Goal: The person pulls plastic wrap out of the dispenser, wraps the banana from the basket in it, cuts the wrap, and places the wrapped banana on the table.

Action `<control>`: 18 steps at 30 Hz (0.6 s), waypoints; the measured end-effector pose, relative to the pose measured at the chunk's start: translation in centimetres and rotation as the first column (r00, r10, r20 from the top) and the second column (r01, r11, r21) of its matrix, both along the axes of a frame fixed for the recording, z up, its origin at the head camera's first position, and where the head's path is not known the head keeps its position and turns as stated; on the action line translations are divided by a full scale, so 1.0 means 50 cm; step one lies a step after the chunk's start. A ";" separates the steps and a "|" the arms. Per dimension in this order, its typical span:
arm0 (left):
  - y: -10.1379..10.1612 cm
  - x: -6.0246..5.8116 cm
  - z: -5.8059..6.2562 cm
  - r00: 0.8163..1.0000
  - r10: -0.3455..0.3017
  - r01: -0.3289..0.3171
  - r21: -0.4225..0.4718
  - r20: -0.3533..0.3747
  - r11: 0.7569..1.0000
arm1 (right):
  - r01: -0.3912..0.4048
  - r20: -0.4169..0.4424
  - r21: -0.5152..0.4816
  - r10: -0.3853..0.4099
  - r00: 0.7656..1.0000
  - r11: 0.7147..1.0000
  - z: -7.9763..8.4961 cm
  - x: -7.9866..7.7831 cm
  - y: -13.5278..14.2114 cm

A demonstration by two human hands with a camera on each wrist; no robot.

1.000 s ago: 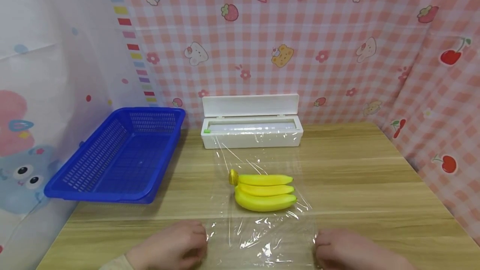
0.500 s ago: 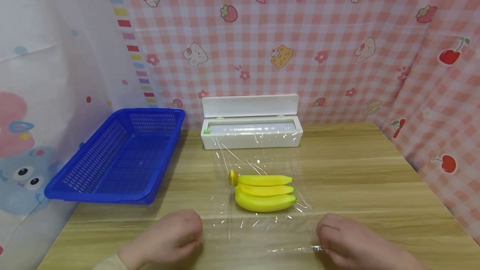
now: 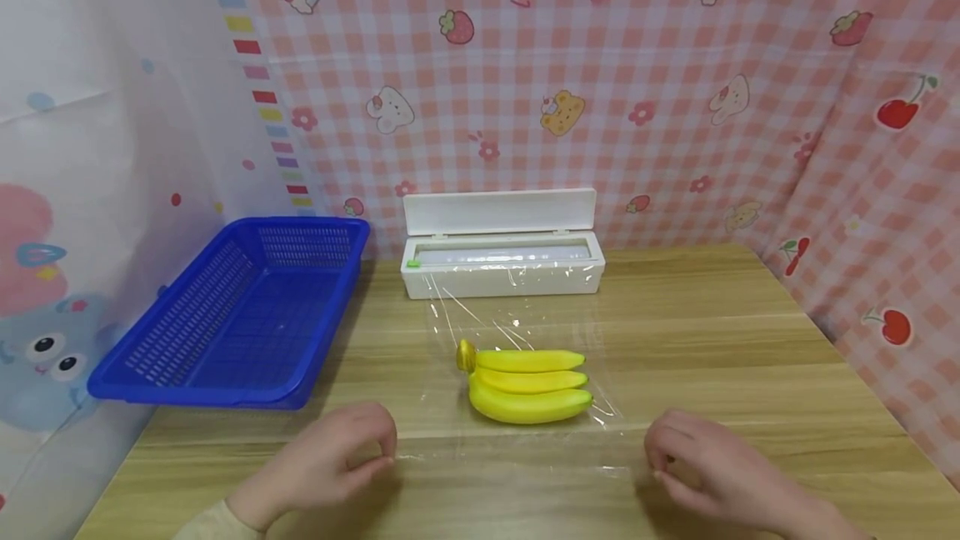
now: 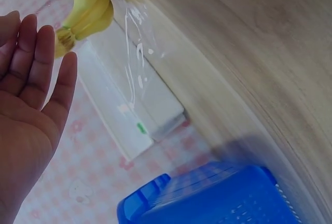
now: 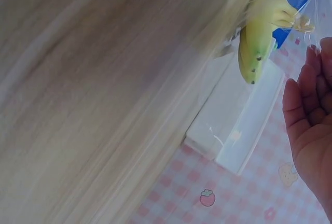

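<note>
A bunch of yellow bananas (image 3: 528,383) lies mid-table, stem to the left, amid a sheet of clear plastic wrap (image 3: 517,452). The sheet runs toward me from a white wrap dispenser box (image 3: 502,280) whose lid stands up. My left hand (image 3: 330,461) pinches the sheet's near left corner between thumb and fingers. At the near right corner, my right hand (image 3: 712,473) pinches it the same way, and the wrap stretches to its fingertips in the right wrist view. Both hands are on the near side of the bananas (image 5: 259,32), one to each side.
A blue plastic basket (image 3: 247,323) stands at the left of the wooden table (image 3: 750,340). A pink checked cloth (image 3: 487,65) hangs behind the table and on the right. White patterned cloth (image 3: 90,148) covers the left side.
Both hands have risen and moved away from me toward the bananas, spreading slightly apart. The wrap's near edge has come along with them, and its bright glints in front of the bananas have faded.
</note>
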State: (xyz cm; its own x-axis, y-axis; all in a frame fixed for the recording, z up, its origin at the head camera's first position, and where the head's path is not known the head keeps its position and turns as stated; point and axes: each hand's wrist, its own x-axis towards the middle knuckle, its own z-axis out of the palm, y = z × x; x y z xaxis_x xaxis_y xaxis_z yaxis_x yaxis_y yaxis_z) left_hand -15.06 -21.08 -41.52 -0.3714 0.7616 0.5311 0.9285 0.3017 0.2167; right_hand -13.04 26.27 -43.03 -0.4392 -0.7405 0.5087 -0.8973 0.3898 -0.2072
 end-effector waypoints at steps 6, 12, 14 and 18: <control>-0.003 -0.001 0.004 0.996 0.011 -0.014 0.032 0.090 0.999 | -0.017 0.031 -0.066 0.019 0.999 0.998 -0.001 -0.004 0.000; -0.004 -0.002 0.012 0.993 0.007 -0.016 0.069 0.115 0.997 | -0.065 0.006 -0.147 0.067 0.998 0.987 0.002 -0.011 -0.004; -0.003 -0.002 0.014 0.994 0.013 -0.022 0.078 0.113 0.997 | -0.081 -0.004 -0.170 0.082 0.997 0.982 0.003 -0.013 -0.005; 0.000 -0.004 0.016 0.993 0.011 -0.023 0.107 0.115 0.994 | -0.082 -0.015 -0.207 0.080 0.997 0.975 0.006 -0.014 -0.009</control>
State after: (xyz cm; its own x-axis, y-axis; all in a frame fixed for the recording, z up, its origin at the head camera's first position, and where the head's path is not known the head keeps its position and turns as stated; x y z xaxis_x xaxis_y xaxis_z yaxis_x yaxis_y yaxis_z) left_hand -15.25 -21.09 -40.72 -0.4468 0.6954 0.5628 0.8906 0.2862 0.3534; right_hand -13.76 25.84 -42.75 -0.3782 -0.6513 0.6578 -0.9257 0.2648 -0.2700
